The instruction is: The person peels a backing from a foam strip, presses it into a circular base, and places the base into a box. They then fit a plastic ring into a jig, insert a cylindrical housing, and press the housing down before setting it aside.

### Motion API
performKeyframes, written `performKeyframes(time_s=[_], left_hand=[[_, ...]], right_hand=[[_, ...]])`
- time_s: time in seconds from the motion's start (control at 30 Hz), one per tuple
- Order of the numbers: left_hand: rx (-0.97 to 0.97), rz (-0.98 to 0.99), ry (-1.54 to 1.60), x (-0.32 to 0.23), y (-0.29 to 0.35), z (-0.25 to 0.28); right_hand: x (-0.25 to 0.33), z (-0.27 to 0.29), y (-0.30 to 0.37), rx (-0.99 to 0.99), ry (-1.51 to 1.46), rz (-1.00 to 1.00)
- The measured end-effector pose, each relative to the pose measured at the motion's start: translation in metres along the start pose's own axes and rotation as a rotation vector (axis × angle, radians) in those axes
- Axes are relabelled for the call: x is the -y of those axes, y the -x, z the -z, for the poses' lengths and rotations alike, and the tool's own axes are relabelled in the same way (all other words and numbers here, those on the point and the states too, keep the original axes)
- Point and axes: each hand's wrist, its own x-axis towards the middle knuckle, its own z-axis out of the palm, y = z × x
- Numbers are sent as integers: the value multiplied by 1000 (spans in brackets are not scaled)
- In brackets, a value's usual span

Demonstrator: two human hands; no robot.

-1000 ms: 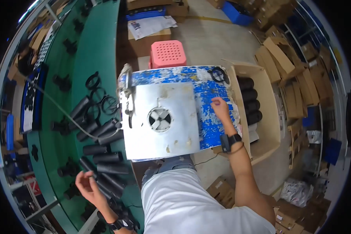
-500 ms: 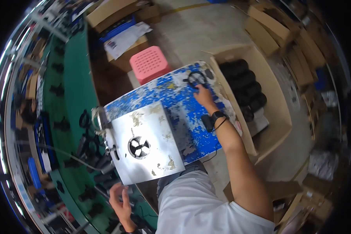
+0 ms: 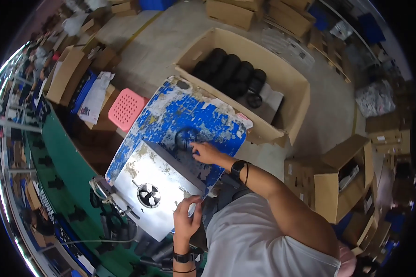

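Observation:
A black ring-shaped part (image 3: 186,137), blurred, is at the fingertips of my right hand (image 3: 208,153), above the worn blue tabletop (image 3: 171,111). The fingers are closed on its near edge. My left hand (image 3: 186,219) hovers by the near right corner of the shiny metal box-like fixture (image 3: 164,187), its thumb and fingers curved apart with nothing visible between them. A round opening with a black spoked insert (image 3: 149,195) sits in the fixture's top. A metal clamp-like mechanism (image 3: 107,196) is at the fixture's left side.
An open cardboard box (image 3: 293,104) holding several black cylindrical parts (image 3: 240,76) stands beyond the table. A pink stool (image 3: 127,109) is at the table's far left. The green conveyor (image 3: 62,143) carries black parts along the left. Another open carton (image 3: 326,198) stands at right.
My right hand has drawn the black ring from the table's far corner toward the metal fixture. My left hand has come up from the conveyor side to the fixture. The view has turned right.

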Motion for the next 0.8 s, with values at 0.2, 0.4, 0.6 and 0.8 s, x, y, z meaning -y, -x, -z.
performKeyframes(time_s=[0.2, 0.4, 0.6, 0.8], left_hand=[[85, -36, 57, -2, -18, -39], [117, 121, 71, 8, -22, -56], [57, 532, 34, 11, -34, -75], [121, 1010, 224, -51, -57, -101]], right_hand=[[4, 67, 29, -3, -236, -88], [-139, 231, -1, -539, 130, -260], [-290, 279, -41, -293, 637, -646], [-378, 289, -110, -556, 963, -540]])
